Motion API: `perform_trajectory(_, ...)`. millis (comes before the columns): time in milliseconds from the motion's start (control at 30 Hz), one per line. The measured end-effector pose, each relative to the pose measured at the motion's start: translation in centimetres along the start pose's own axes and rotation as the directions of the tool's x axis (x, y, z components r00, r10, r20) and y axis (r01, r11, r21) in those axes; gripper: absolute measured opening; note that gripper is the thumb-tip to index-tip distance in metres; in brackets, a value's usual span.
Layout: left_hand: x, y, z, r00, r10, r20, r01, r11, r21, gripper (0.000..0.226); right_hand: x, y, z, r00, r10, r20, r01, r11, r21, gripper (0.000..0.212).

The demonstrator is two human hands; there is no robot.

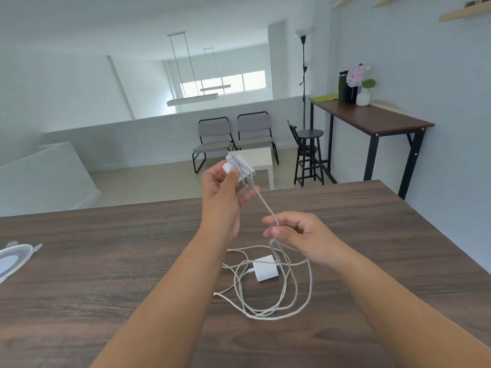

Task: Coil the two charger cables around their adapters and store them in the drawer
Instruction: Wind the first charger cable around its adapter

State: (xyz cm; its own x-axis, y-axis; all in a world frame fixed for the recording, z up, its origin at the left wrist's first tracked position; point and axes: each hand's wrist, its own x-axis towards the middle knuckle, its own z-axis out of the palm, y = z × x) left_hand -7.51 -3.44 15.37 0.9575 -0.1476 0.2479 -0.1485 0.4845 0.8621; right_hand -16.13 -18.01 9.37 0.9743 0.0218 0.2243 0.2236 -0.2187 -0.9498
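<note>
My left hand (pixel 221 197) holds a white adapter (pixel 237 170) up above the table, with a few turns of white cable around it. A taut stretch of that cable (pixel 265 205) runs down to my right hand (pixel 295 236), which pinches it between thumb and fingers. Below my right hand, loose cable loops (pixel 265 296) lie tangled on the dark wooden table (pixel 106 274). A second white adapter (pixel 265 268) rests flat on the table inside those loops. No drawer is in view.
A clear plastic lid or container (pixel 13 258) lies at the table's left edge. Beyond the table stand a small white side table (pixel 261 158), two grey chairs (pixel 233 136), a black stool (pixel 309 155) and a tall desk (pixel 372 120) along the right wall.
</note>
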Motion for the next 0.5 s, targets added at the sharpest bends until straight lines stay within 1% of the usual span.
perform_trajectory(67,1.0,1.0,1.0,1.0,0.003,0.019,-0.003,0.999,-0.035,0.021,-0.1,0.9,0.0,0.998,0.005,-0.055,0.0,0.997,0.083,0.02)
perform_trajectory(133,2.0,1.9,2.2,0.999,0.004,0.034,-0.003,0.999,-0.042,0.017,-0.1,1.2,0.0,0.984,0.032,-0.174,-0.009,0.991,0.133,0.021)
perform_trajectory(200,2.9,2.7,3.3,0.999,0.004,0.05,0.0,0.998,-0.065,0.015,0.0,1.4,-0.2,0.954,0.048,-0.295,-0.006,0.99,0.141,0.031)
perform_trajectory(233,3.4,3.0,3.8,0.998,0.011,0.057,-0.006,0.997,-0.079,0.016,0.1,1.3,-0.4,0.942,0.044,-0.333,0.009,0.988,0.157,0.036)
perform_trajectory(300,4.5,3.9,4.8,0.998,0.021,0.06,-0.015,0.994,-0.108,0.018,0.4,1.2,-0.8,0.934,0.046,-0.356,0.027,0.98,0.197,0.045)
perform_trajectory(400,5.9,5.3,6.1,0.997,0.035,0.062,-0.026,0.989,-0.143,0.029,1.0,1.2,-1.3,0.928,0.144,-0.345,-0.064,0.97,0.233,0.055)
perform_trajectory(500,7.0,7.1,7.3,0.996,0.061,0.066,-0.05,0.986,-0.157,0.038,1.6,2.3,-1.5,0.872,0.318,-0.372,-0.235,0.939,0.25,0.054)
